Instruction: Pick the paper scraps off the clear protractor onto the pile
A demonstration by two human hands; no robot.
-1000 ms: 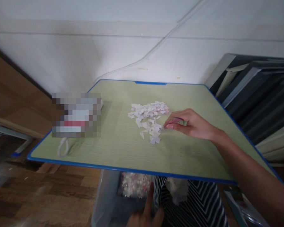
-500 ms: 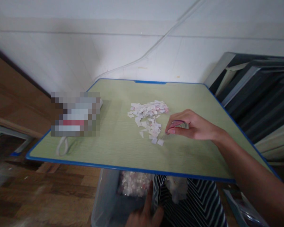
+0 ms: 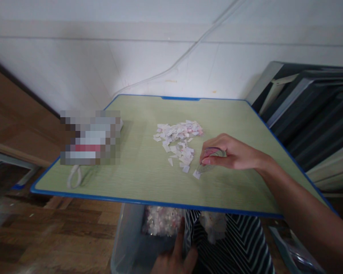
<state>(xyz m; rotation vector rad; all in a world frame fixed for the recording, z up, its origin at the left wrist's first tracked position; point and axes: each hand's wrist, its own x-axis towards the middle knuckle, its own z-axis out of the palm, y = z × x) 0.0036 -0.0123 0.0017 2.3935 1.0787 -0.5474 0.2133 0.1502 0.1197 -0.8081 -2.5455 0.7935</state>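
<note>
My right hand is closed in a pinch around what look like tweezers, with a pinkish bowed edge. Their thin tips point down and meet a small white paper piece on the table. Just left of that hand lies a loose heap of small white and pale pink paper pieces, with a smaller cluster in front. My left hand is below the table's front edge, by the side of a translucent plastic bin. Its index finger is stretched out and it holds nothing I can see.
The pale green table has a blue rim. A blurred-out box-like object with a white loop stands at its left. Glittery bits lie in the bin. Dark panels lean at the right; a cable runs along the wall.
The paper piece under the tweezers has slid slightly toward me and to the right, away from the cluster. My right hand has dipped a little; the left hand keeps its place.
</note>
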